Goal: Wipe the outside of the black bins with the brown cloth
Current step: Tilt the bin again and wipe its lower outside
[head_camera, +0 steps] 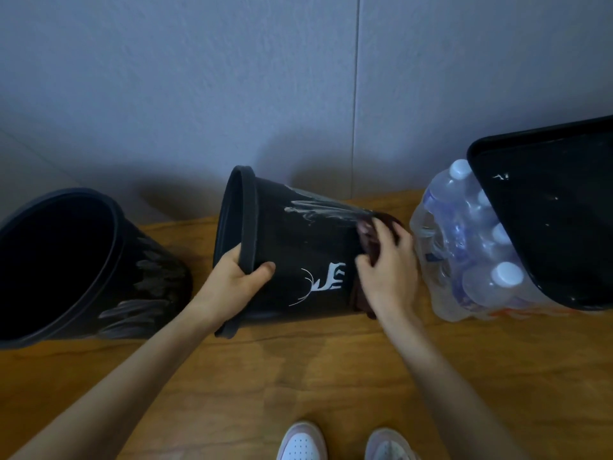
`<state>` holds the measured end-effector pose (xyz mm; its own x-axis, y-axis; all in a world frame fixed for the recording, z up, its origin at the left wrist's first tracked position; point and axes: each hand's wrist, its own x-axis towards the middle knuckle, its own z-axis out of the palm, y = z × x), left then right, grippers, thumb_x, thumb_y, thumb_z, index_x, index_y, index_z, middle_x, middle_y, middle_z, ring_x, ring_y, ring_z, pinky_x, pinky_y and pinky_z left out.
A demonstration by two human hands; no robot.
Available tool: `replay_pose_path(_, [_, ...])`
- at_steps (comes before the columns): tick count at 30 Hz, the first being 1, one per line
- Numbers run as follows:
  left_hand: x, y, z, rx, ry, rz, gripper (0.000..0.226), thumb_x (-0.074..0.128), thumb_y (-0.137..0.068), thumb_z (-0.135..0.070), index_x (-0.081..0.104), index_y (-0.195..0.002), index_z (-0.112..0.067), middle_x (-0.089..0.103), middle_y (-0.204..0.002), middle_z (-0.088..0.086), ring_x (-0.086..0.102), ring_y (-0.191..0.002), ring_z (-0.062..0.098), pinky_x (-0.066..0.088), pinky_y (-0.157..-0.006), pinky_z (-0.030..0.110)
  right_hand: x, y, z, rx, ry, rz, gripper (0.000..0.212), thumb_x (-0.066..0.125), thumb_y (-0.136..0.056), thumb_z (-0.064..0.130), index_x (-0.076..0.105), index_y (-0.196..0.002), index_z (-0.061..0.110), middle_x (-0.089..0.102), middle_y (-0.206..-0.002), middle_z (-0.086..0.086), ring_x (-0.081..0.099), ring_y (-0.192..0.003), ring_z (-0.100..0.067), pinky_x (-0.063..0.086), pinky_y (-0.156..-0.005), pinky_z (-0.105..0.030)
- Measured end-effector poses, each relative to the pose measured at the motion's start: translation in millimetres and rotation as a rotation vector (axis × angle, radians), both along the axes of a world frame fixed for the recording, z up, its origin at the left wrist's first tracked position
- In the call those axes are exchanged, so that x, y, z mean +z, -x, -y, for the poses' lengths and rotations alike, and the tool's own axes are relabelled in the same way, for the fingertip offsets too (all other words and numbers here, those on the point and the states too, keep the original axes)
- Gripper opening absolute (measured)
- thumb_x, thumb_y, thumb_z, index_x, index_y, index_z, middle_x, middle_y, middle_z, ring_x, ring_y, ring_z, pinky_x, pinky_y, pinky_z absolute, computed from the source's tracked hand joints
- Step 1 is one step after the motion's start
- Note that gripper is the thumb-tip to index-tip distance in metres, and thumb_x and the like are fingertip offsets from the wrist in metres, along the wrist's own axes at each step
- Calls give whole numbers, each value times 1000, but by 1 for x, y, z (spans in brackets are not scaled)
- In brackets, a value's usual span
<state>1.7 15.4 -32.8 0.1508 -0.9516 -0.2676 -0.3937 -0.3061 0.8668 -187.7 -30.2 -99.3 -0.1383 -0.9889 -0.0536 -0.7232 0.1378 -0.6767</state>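
Three black plastic bins sit on the wooden floor: left bin, centre bin tipped sideways, and right bin against one wrapped water-bottle pack. One brown cloth lies at the centre bin's base end, under the right hand, whose curled fingers grip it. The left hand grips the centre bin's rim.

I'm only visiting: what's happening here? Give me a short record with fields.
middle bin: tipped on its side, white smears on its wall
left hand: grips its rim
right hand: holds the cloth against the wall near the base
left bin: untouched, streaked outside
right bin: leans over the bottle pack
floor: wood
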Motion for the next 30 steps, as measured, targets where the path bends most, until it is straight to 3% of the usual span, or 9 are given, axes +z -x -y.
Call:
replay_pose_path(3, [2,6,0,-99,12,61,22,57,-89,-9,58,-90,-30,66,-90,-2,64,-87,14,54,-79,32,39,-37,0,182,160,107,58,59,-87,28,37,-141,30,27,-149,-1,35,-132,-21,40,-98,-30])
replay_pose_path(6, [3,9,1,-148,28,86,13,57,-88,-10,59,-95,-21,67,-90,11,65,-84,26,55,-79,48,54,-57,1,300,244,162,52,50,-91,34,36,-141,32,27,-150,0,33,-131,-21,40,-92,-28])
replay_pose_path(9, [2,6,2,-129,22,83,16,57,-89,-11,58,-91,-27,67,-91,5,65,-86,17,56,-78,35,37,-44,11,303,231,94,50,46,-94,30,33,-142,36,28,-148,-1,37,-128,-22,47,-87,-28])
replay_pose_path(12, [0,1,-2,-89,11,42,21,57,-89,-9,56,-89,-30,65,-89,-7,64,-83,0,51,-67,13,7,-10,32,173,13,-58,47,41,-95,33,31,-141,38,30,-147,-2,37,-127,-27,43,-85,-33])
replay_pose_path(18, [3,9,-3,-176,14,40,25,57,-89,-8,55,-87,-33,65,-86,-9,62,-82,-7,49,-64,9,-12,35,51,10,-298,-143,46,36,-97,32,31,-142,32,33,-143,-15,31,-131,-38,35,-99,-50])
replay_pose_path(23, [4,13,-8,-164,35,73,24,58,-87,-5,56,-83,-29,63,-73,-8,62,-71,-4,47,-59,10,23,-9,52,130,-125,-46,43,40,-96,33,39,-139,36,40,-140,-7,41,-123,-31,42,-93,-40])
replay_pose_path(27, [1,17,-10,-192,38,106,17,60,-85,-6,58,-81,-22,62,-72,0,58,-64,9,48,-61,22,63,-55,51,344,55,163,46,40,-97,31,34,-142,37,42,-138,-3,46,-117,-21,39,-81,-26])
replay_pose_path(30, [2,16,-9,-199,41,119,20,60,-85,-6,57,-79,-25,62,-72,-2,58,-64,7,46,-61,17,56,-56,53,339,103,212,50,42,-96,28,28,-144,39,45,-133,-4,53,-107,-21,49,-80,-31])
